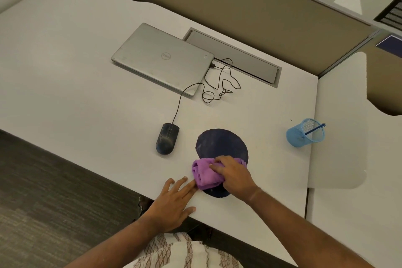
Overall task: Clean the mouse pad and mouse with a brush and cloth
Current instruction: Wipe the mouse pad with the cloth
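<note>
White desk, tan partition, dark floor, likely carpet

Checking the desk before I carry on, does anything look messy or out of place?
The black corded mouse sits off the dark round mouse pad, its top smeared with pale dust. Its thin black cable lies in tangled loops beside the closed silver laptop.

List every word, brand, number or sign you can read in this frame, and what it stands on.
"DELL": ringed logo on the lid of the closed laptop, seen turned round from the camera.
No text shows on the mouse, mouse pad, cloth or blue mesh cup.
</note>
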A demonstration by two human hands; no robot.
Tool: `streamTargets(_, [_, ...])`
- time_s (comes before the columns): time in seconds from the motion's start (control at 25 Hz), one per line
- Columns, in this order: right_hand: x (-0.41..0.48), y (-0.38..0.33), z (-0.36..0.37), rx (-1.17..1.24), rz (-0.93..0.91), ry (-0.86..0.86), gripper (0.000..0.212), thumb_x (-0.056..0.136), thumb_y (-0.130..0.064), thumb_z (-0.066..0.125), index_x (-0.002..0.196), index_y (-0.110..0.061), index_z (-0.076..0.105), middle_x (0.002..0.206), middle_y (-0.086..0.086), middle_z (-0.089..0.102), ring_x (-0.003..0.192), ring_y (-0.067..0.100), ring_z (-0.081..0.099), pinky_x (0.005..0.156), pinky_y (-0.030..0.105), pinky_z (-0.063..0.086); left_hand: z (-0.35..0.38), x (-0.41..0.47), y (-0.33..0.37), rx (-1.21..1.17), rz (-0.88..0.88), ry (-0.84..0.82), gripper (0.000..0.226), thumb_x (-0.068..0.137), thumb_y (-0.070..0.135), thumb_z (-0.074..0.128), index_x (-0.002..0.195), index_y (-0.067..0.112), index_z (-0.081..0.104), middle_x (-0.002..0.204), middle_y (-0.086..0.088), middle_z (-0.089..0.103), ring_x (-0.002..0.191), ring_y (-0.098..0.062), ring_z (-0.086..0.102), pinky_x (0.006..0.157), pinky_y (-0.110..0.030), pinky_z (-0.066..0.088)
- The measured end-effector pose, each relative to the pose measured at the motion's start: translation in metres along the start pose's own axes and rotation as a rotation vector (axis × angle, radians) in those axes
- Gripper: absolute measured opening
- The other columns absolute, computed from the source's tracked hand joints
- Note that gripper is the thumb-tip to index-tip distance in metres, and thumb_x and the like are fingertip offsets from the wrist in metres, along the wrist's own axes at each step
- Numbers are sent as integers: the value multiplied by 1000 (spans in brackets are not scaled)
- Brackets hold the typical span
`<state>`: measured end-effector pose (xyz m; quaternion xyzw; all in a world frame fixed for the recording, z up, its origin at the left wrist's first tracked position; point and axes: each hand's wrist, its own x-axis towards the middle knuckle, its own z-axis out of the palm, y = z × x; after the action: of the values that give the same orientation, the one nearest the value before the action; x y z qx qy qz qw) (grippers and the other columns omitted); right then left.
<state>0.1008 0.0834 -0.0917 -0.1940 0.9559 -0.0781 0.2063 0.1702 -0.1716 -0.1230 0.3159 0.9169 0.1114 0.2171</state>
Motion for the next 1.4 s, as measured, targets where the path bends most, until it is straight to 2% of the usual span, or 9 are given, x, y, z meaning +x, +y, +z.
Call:
streamTargets(0.16, [11, 17, 1, -69, -92, 60, 66, 78, -36, 80, 134, -26, 48, 128, 11, 58, 114, 32, 61, 92, 40, 55, -1, -1, -1, -9, 10, -9, 66, 100, 63, 13, 156, 32, -4, 165, 7, 1, 150, -24, 13, 117, -49, 4])
streamTargets(0.28, [41, 31, -20, -166, 6, 44, 59, 87, -34, 70, 141, -26, 47, 142, 11, 45, 128, 32, 48, 100, 45, 50, -3, -2, 0, -10, 24, 8, 67, 100, 62, 12, 155, 31, -11, 163, 12, -15, 151, -22, 4, 118, -48, 1])
streamTargets(0.44, [77, 37, -50, -1, 226, 163, 36, 102, -32, 44, 134, -20, 51, 132, 8, 45, 122, 28, 47, 97, 44, 47, 1, -1, -2, 1, 16, 13, 67, 101, 62, 13, 156, 30, -5, 164, 10, -8, 150, -24, 14, 117, -50, 9])
streamTargets(0.6, [85, 15, -61, 221, 405, 282, 26, 99, -24, 53, 118, -8, 62, 118, 11, 56, 109, 29, 55, 92, 43, 49, 2, 0, -1, -3, 14, 9, 67, 100, 63, 11, 156, 30, -7, 163, 11, -12, 151, -23, 9, 118, -50, 7])
streamTargets(0.8, [39, 0, -39, 143, 192, 105, 40, 93, -20, 57, 132, -25, 60, 133, -1, 49, 123, 21, 47, 104, 32, 38, 0, -1, -2, 17, 21, 21, 67, 101, 61, 14, 157, 28, -4, 165, 9, -7, 150, -23, 12, 118, -50, 13])
streamTargets(0.92, [5, -11, -19, 65, 62, 16, 43, 92, -26, 59, 135, -29, 56, 135, -2, 47, 124, 21, 44, 105, 36, 41, -1, -1, -2, 29, 20, 17, 65, 101, 61, 16, 157, 29, 8, 164, 4, 15, 148, -25, 22, 117, -51, 18])
streamTargets(1.04, [7, -10, -8, 36, 84, 17, 43, 94, -36, 59, 136, -32, 53, 130, -2, 46, 120, 20, 47, 101, 34, 46, -3, -1, -2, 31, 29, 25, 64, 101, 61, 18, 155, 27, 16, 160, 3, 24, 146, -25, 27, 116, -51, 21])
streamTargets(1.24, [53, -22, -20, 27, 156, 144, 35, 100, -33, 46, 133, -28, 55, 122, 1, 47, 107, 23, 52, 82, 35, 48, -1, -1, -2, 42, 28, 29, 67, 102, 59, 18, 157, 25, 6, 165, 4, 7, 147, -25, 24, 115, -52, 24])
streamTargets(1.4, [88, -34, -39, 125, 276, 167, 36, 94, -21, 58, 130, -24, 59, 117, 4, 50, 104, 26, 55, 82, 37, 49, -1, -1, -2, 35, 36, 38, 68, 102, 59, 18, 157, 25, 1, 165, 7, -5, 148, -25, 20, 116, -51, 20])
